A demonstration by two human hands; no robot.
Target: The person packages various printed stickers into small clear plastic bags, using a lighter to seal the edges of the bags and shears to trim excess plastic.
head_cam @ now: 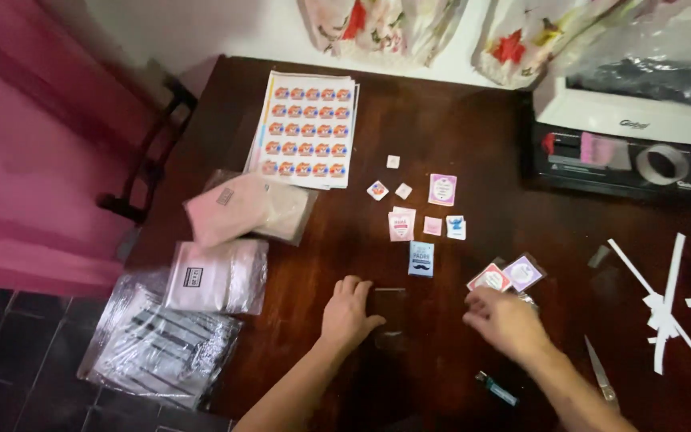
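Nearest the camera, a small teal-and-black lighter (496,389) lay on the dark brown wooden desk (457,112), with a pair of metal scissors (600,373) just to its right. The left hand (347,310) rested flat, fingers loosely spread, its thumb touching a clear rectangular plastic sleeve (390,309) that lay just to its right. The right hand (504,318) was blurred, fingers curled downward near two small laminated cards, one red-and-white (489,278) and one purple (525,272); whether it gripped anything could not be told. Beyond them lay a small blue rectangular tag (421,258) and several tiny pink and white stickers (402,224). A printed sheet of round stickers (307,128) sat at the far left, clear packets of plastic bags (216,277) below it, a black-and-white paper trimmer (622,160) at the far right, and white paper strips (665,308) near it.
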